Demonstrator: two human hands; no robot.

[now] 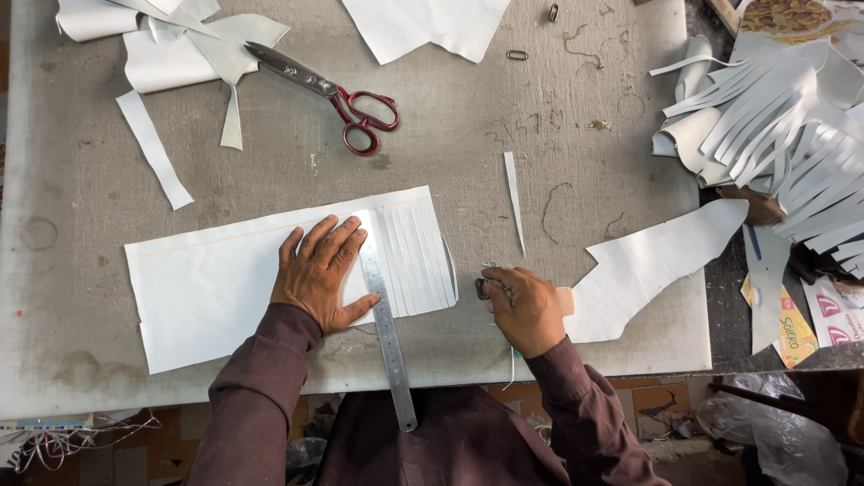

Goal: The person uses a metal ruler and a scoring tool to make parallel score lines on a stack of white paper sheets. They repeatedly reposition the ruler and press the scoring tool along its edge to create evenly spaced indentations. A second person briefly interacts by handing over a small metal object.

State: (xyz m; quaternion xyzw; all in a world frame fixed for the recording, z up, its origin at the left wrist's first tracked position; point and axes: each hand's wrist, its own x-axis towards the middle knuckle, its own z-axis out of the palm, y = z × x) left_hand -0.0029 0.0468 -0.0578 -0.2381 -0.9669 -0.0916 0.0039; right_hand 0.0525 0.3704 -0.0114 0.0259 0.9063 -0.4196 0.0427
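White sheet (pixel 225 288), partly slit into narrow strips.

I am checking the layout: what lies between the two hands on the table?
In the head view, the metal ruler and the sheet's cut strips lie between the left hand and right hand.

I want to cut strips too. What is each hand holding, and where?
The left hand presses flat on the metal ruler near its top end. The right hand grips a small cutting tool; where exactly is hidden.

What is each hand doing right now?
Left hand: open, pressing flat on the long metal ruler and white fringed sheet.
Right hand: closed around a small cutting tool.
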